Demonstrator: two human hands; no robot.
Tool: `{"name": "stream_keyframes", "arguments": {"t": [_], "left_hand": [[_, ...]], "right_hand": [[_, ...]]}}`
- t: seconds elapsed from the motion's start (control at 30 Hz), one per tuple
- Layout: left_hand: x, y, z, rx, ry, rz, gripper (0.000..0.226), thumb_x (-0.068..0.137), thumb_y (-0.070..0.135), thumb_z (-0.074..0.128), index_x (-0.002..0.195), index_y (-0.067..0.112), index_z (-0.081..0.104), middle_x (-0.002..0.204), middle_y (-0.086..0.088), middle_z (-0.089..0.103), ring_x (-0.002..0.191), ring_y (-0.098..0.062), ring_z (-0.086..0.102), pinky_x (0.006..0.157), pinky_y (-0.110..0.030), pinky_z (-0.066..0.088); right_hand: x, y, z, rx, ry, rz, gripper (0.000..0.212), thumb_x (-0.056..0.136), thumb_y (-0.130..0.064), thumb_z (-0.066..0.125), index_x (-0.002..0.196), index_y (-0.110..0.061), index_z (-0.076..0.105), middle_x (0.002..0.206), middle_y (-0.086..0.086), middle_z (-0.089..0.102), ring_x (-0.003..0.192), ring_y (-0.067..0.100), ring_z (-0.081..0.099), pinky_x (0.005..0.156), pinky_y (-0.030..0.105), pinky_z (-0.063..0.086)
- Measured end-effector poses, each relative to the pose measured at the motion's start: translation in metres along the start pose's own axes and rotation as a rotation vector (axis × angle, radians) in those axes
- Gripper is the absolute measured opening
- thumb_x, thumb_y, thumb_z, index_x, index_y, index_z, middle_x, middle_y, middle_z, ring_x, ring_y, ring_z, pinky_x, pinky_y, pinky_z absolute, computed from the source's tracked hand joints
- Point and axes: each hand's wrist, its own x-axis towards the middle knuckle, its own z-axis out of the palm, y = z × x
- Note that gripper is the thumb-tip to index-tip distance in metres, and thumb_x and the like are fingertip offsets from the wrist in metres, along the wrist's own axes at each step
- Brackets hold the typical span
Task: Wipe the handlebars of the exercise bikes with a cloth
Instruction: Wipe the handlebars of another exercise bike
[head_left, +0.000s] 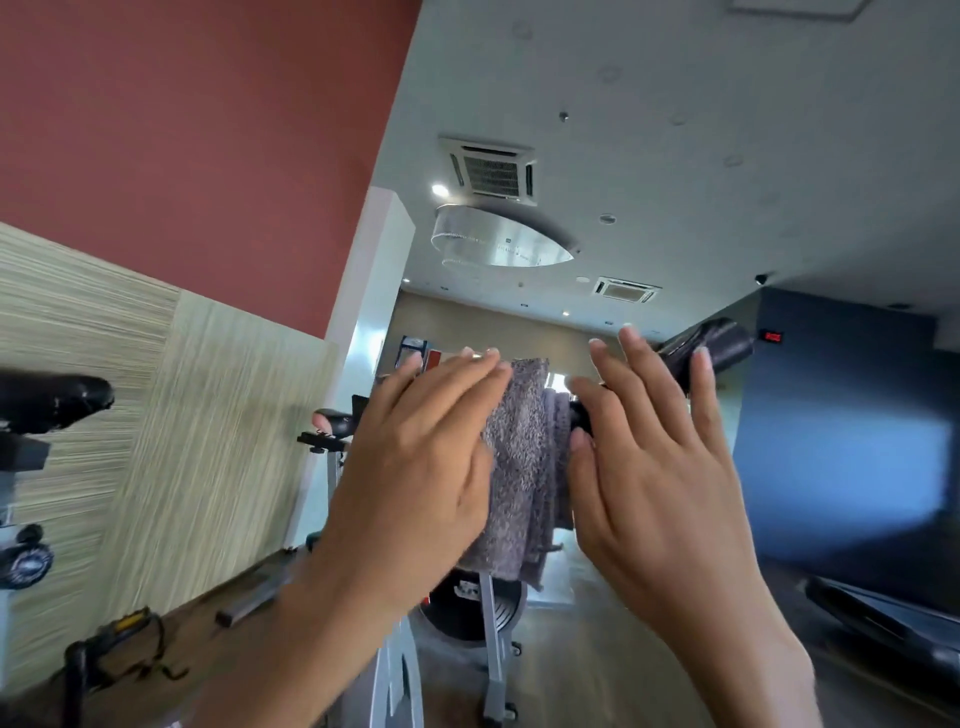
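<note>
A grey fluffy cloth (524, 467) hangs draped over the black handlebar (711, 348) of an exercise bike, right in front of me. My left hand (415, 467) lies flat against the cloth's left side with its fingers straight. My right hand (654, 467) is spread with straight fingers at the cloth's right side, its thumb by the bar; I cannot tell whether it touches the cloth. The bar's black end sticks out behind my right fingers. Most of the bar is hidden under the cloth and my hands.
More exercise bikes stand around: a black saddle (57, 400) at far left, another saddle (335, 421) behind my left hand, a grey frame with flywheel (483, 613) below the cloth. A treadmill edge (883, 618) lies at lower right. The striped wall (156, 415) is on the left.
</note>
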Motion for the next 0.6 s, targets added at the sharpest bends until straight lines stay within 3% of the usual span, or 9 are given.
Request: {"name": "stream_keyframes", "arguments": {"t": [0.13, 0.23, 0.33, 0.47, 0.53, 0.6], "left_hand": [[0.006, 0.041, 0.016, 0.007, 0.038, -0.252, 0.055, 0.095, 0.036, 0.028, 0.132, 0.007, 0.057, 0.136, -0.009, 0.057, 0.135, -0.025, 0.043, 0.116, -0.044, 0.024], [0.010, 0.041, 0.036, 0.128, 0.118, -0.194, 0.048, 0.102, 0.041, 0.031, 0.124, 0.012, 0.063, 0.123, -0.008, 0.063, 0.121, -0.034, 0.052, 0.108, -0.054, 0.032], [0.005, 0.014, 0.038, 0.140, 0.188, -0.142, 0.050, 0.103, 0.045, 0.028, 0.114, 0.015, 0.066, 0.116, -0.005, 0.065, 0.114, -0.030, 0.055, 0.111, -0.053, 0.028], [0.007, -0.018, 0.034, 0.007, 0.359, -0.245, 0.042, 0.103, 0.034, 0.028, 0.106, 0.010, 0.063, 0.105, -0.004, 0.065, 0.103, -0.026, 0.057, 0.109, -0.048, 0.032], [0.007, -0.008, 0.044, -0.001, 0.407, -0.201, 0.042, 0.103, 0.028, 0.028, 0.107, 0.006, 0.063, 0.109, -0.008, 0.065, 0.109, -0.027, 0.056, 0.111, -0.045, 0.031], [0.003, 0.014, 0.061, 0.043, 0.378, -0.060, 0.045, 0.102, 0.029, 0.027, 0.117, 0.006, 0.063, 0.119, -0.010, 0.064, 0.121, -0.034, 0.051, 0.110, -0.053, 0.030]], "right_hand": [[0.000, 0.002, -0.002, 0.025, 0.038, 0.001, 0.035, 0.095, -0.020, 0.033, 0.114, -0.009, 0.061, 0.118, 0.004, 0.062, 0.134, 0.026, 0.043, 0.118, 0.053, 0.017], [0.002, 0.010, -0.005, 0.041, 0.031, -0.032, 0.037, 0.091, -0.019, 0.034, 0.114, -0.014, 0.062, 0.119, 0.000, 0.062, 0.129, 0.023, 0.048, 0.118, 0.049, 0.020], [0.002, 0.015, -0.008, 0.042, 0.016, -0.067, 0.039, 0.087, -0.018, 0.035, 0.116, -0.015, 0.062, 0.119, -0.002, 0.061, 0.126, 0.022, 0.050, 0.118, 0.047, 0.019], [0.001, 0.015, -0.004, 0.055, 0.036, -0.063, 0.039, 0.089, -0.018, 0.036, 0.118, -0.014, 0.061, 0.119, -0.001, 0.060, 0.125, 0.024, 0.049, 0.119, 0.047, 0.016], [0.000, 0.010, 0.001, 0.051, 0.058, -0.033, 0.036, 0.090, -0.017, 0.037, 0.117, -0.012, 0.061, 0.118, 0.001, 0.060, 0.125, 0.025, 0.048, 0.119, 0.048, 0.015], [-0.001, 0.005, 0.003, 0.044, 0.076, -0.003, 0.033, 0.092, -0.016, 0.039, 0.115, -0.010, 0.061, 0.117, 0.003, 0.060, 0.126, 0.026, 0.047, 0.120, 0.049, 0.015]]}}
